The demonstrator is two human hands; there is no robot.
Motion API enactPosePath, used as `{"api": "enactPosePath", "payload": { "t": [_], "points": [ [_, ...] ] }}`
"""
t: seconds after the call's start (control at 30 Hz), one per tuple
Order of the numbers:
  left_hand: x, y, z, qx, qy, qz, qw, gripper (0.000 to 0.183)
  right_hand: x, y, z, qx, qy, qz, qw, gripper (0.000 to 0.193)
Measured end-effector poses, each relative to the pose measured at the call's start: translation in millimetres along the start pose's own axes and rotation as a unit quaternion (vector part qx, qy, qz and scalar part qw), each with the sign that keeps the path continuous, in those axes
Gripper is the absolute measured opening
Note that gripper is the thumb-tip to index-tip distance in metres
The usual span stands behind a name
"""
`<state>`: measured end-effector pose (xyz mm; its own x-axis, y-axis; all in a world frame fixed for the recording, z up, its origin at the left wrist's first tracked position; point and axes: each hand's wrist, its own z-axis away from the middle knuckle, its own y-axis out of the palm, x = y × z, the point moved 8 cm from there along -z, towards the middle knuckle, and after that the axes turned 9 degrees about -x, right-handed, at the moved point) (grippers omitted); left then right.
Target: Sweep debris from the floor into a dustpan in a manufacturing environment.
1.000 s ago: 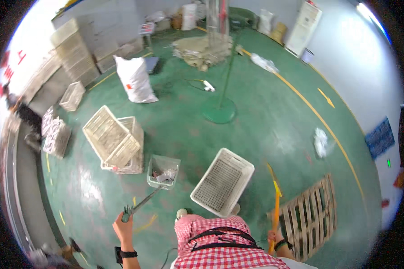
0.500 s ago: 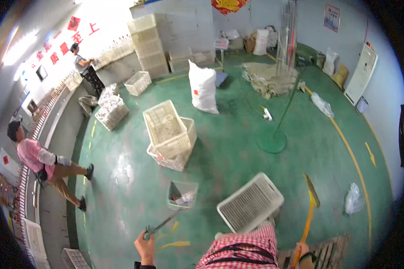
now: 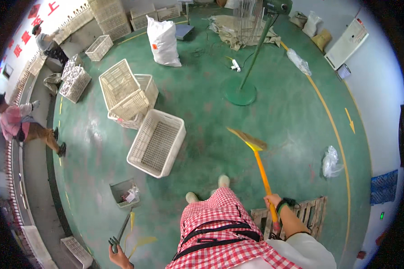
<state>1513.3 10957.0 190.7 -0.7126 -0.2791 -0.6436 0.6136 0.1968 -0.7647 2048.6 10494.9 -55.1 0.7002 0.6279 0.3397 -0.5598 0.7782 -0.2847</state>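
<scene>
My left hand [image 3: 119, 257] is closed around the dark upper end of a long-handled dustpan's handle, at the lower left. The dustpan [image 3: 115, 192] rests on the green floor with pale and reddish scraps inside. On the right, my right hand [image 3: 272, 201] grips the orange shaft of a broom [image 3: 264, 175]. Its yellowish head is ahead of me, at or just above the floor; I cannot tell if it touches. An open white plastic crate [image 3: 178, 142] stands ahead and to the left of my feet, close against two piled crates [image 3: 104, 85].
A green stand fan [image 3: 240, 93] and a full white sack [image 3: 163, 43] stand ahead. A wooden pallet [image 3: 318, 216] lies beside my right forearm. A clear plastic bag [image 3: 331, 162] is on the floor at right. Two people work along the left wall, one in pink [image 3: 11, 121].
The white crate has gone from in front of my legs to beside the piled crates. The view has shifted down and right. Both hands keep their hold; the broom's head has swung leftward.
</scene>
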Motion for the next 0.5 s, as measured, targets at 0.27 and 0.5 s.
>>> {"api": "enactPosePath", "payload": {
  "t": [0.27, 0.5],
  "points": [
    [-5.5, -45.3, 156.4, -0.179, 0.040, -0.066, 0.981, 0.029, 28.5, -43.6, -90.2, 0.200, 0.101, -0.180, 0.958, 0.016],
    [-90.7, -27.9, 314.2, -0.134, 0.060, -0.083, 0.986, 0.039, 34.7, -239.0, -110.6, 0.178, 0.040, -0.124, 0.975, 0.015]
  ]
}}
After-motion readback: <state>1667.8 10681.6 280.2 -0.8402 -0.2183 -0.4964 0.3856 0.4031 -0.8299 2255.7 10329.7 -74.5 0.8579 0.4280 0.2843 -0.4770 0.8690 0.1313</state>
